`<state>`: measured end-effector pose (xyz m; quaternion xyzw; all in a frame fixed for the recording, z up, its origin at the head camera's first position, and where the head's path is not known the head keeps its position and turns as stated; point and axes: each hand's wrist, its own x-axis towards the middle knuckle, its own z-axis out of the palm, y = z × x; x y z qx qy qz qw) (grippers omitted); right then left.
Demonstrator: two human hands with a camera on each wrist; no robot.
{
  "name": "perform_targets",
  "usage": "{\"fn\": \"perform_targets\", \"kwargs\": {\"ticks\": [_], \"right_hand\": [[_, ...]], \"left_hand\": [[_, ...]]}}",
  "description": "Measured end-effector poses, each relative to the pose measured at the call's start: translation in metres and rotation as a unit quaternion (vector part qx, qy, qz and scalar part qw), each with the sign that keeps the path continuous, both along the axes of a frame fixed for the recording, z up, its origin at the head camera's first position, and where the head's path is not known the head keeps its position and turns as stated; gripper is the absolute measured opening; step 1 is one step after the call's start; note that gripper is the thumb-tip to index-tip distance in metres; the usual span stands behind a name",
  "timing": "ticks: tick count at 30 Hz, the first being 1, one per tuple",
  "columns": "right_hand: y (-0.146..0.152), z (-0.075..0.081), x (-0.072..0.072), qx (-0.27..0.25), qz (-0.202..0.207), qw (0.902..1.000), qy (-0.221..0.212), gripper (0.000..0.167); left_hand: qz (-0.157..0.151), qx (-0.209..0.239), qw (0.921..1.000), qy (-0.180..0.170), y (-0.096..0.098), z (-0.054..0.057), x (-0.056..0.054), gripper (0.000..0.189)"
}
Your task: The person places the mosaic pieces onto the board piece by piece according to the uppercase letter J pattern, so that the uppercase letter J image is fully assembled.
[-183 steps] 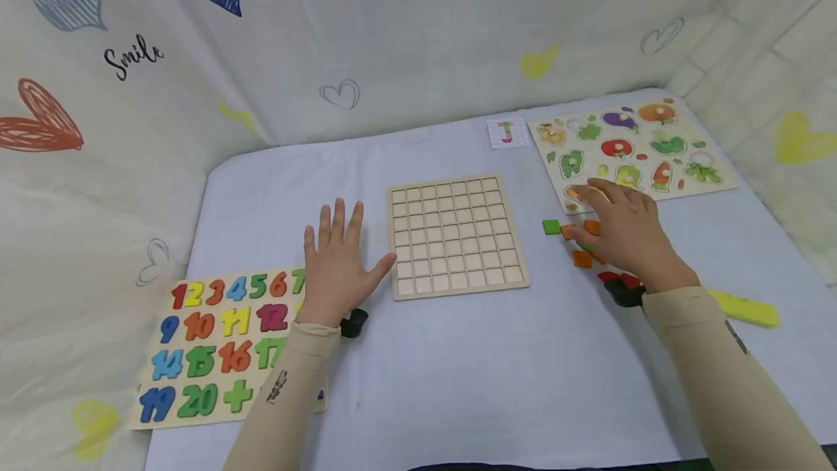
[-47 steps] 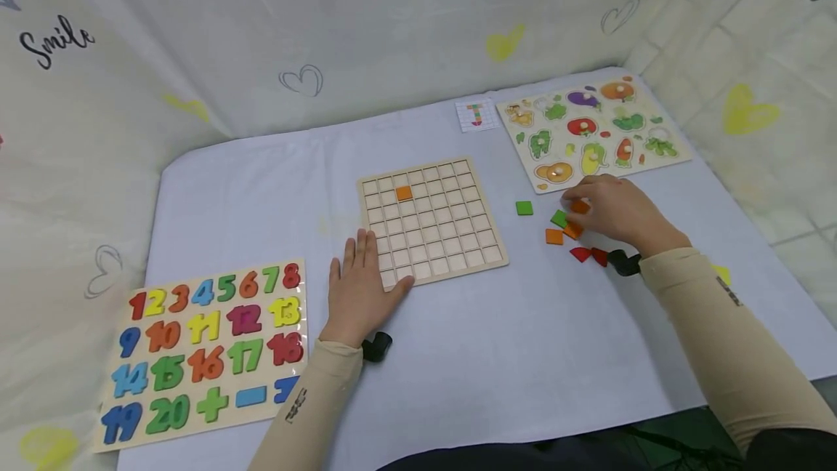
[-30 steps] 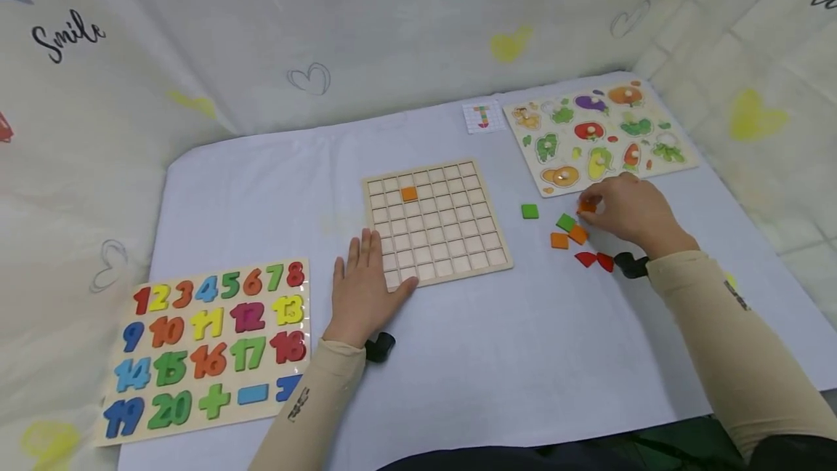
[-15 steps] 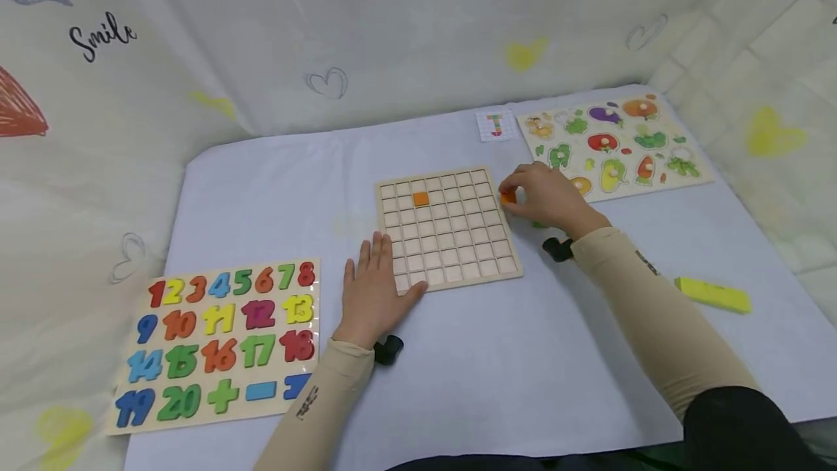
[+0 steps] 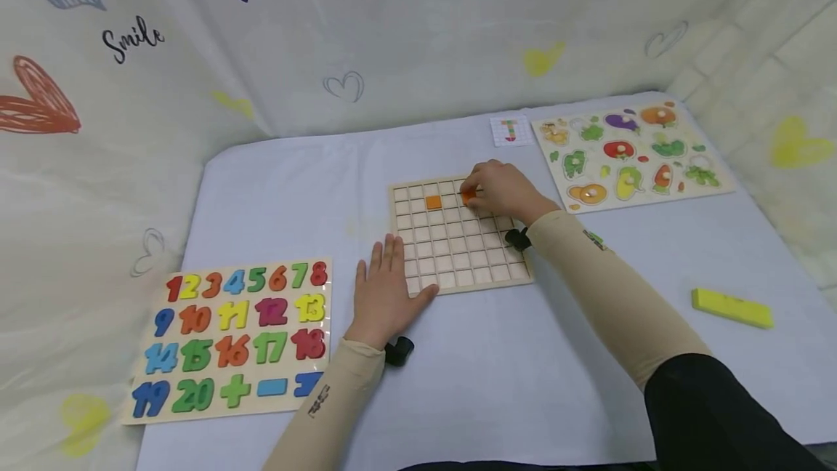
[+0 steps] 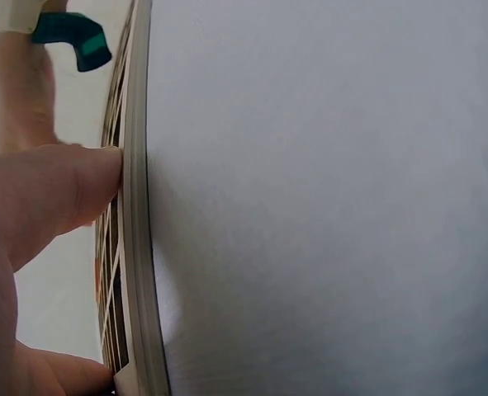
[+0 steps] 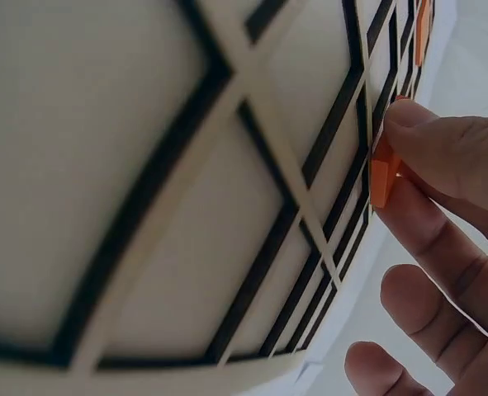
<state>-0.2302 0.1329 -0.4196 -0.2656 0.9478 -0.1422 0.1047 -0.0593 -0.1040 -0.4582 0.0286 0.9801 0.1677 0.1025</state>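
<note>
A wooden grid board [image 5: 480, 259] lies mid-table, with one orange square tile [image 5: 434, 202] in a cell of its upper left part. My right hand [image 5: 503, 191] is over the upper part of the board, pinching a second orange square tile [image 7: 382, 172] between thumb and forefinger. In the right wrist view that tile is tilted, its lower edge right at the grid, with the other fingers loosely bent. My left hand [image 5: 386, 300] lies with straight fingers along the board's left edge, its thumb [image 6: 82, 186] against the near edge in the left wrist view.
A number puzzle [image 5: 225, 340] lies at the left, a vegetable puzzle [image 5: 644, 180] at the far right. Between board and backdrop cloth sits a small pattern card [image 5: 511, 131]. A yellow block [image 5: 732, 308] lies right; my right sleeve [image 5: 608, 282] hides most loose tiles.
One orange tile came to lie on the board. My right hand then took another from the loose tiles and carried it left over the grid. The left hand moved to the board's edge, staying there.
</note>
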Motion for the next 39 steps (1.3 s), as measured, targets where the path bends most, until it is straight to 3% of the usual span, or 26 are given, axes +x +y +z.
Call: {"fn": "perform_targets", "kwargs": {"ticks": [13,19,28,39], "right_hand": [[-0.002,-0.006,-0.003,-0.013,0.008,0.9999,0.001,0.031],[0.018,0.003,-0.001,-0.046,-0.020,0.9985,-0.022,0.030],[0.086,0.012,0.009,0.018,-0.092,0.9941,-0.054,0.039],[0.121,0.012,0.039,0.074,-0.070,0.9938,-0.045,0.029]], "left_hand": [[-0.002,0.005,1.0000,-0.004,0.002,0.003,0.001,0.107],[0.006,0.022,0.9997,-0.008,0.002,0.005,0.001,0.106],[0.003,0.020,0.9998,-0.007,0.002,0.005,0.000,0.106],[0.002,0.019,0.9998,-0.008,0.005,0.005,0.001,0.107]]}}
